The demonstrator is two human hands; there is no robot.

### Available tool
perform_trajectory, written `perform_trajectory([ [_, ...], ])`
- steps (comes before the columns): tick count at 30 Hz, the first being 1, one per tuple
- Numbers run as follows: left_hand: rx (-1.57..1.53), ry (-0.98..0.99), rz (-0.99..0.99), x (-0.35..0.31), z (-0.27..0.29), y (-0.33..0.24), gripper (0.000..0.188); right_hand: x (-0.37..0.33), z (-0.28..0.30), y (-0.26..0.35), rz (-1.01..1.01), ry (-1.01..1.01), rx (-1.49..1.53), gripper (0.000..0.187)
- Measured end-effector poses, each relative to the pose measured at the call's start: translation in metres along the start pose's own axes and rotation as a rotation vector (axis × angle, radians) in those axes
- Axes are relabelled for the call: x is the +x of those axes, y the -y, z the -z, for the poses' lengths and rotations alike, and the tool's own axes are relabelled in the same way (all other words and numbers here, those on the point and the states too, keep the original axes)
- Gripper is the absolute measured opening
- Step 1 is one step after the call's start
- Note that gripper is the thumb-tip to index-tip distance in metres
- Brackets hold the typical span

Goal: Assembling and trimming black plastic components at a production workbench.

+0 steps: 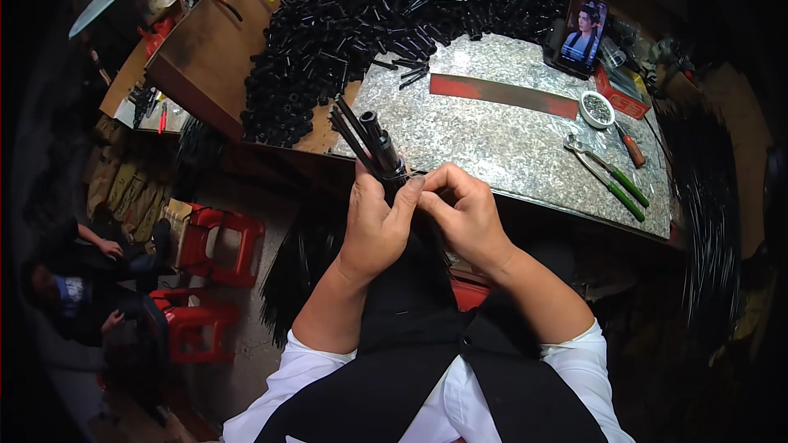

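Observation:
My left hand [375, 221] is closed around a black umbrella frame [379, 148], a tube with thin ribs beside it, held upright and tilted a little to the left. Its lower part runs down past my hands in front of my dark vest. Close by on the right, my right hand [465, 212] pinches a thin wire [416, 173] at the frame's side, with thumb and forefinger near my left thumb. The wire's far end is hidden among the ribs and fingers.
A heap of black plastic parts [345, 41] fills the table's back left. On the speckled tabletop [492, 148] lie a red-brown strip [502, 97], green-handled pincers [607, 176], a screwdriver [630, 148] and a white bowl [597, 109]. A phone [583, 33] stands behind. Red stools [217, 246] and a seated person [90, 287] are left.

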State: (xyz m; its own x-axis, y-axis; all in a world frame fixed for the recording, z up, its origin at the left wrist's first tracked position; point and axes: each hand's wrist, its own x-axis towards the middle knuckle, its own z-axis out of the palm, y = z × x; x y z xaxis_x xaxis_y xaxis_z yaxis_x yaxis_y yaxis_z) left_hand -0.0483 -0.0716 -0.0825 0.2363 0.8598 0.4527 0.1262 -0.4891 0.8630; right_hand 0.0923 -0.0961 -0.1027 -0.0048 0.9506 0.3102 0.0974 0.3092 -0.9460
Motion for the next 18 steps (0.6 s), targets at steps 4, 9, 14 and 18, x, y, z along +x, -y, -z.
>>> perform_trajectory([
  [4, -0.015, -0.007, 0.008, 0.000, 0.000, 0.004, 0.025, 0.003, 0.003, -0.003, -0.080, 0.068, 0.067, 0.010],
  [9, -0.029, -0.018, 0.032, -0.002, 0.000, 0.002, 0.022, 0.006, 0.005, -0.006, -0.180, 0.109, 0.238, 0.013],
  [14, -0.086, -0.004, -0.013, -0.005, 0.001, 0.015, 0.018, 0.008, 0.004, -0.010, -0.248, 0.120, 0.336, 0.015],
  [18, -0.104, 0.042, -0.001, -0.006, 0.005, 0.017, 0.017, 0.008, 0.004, -0.012, -0.292, 0.150, 0.351, 0.016],
])
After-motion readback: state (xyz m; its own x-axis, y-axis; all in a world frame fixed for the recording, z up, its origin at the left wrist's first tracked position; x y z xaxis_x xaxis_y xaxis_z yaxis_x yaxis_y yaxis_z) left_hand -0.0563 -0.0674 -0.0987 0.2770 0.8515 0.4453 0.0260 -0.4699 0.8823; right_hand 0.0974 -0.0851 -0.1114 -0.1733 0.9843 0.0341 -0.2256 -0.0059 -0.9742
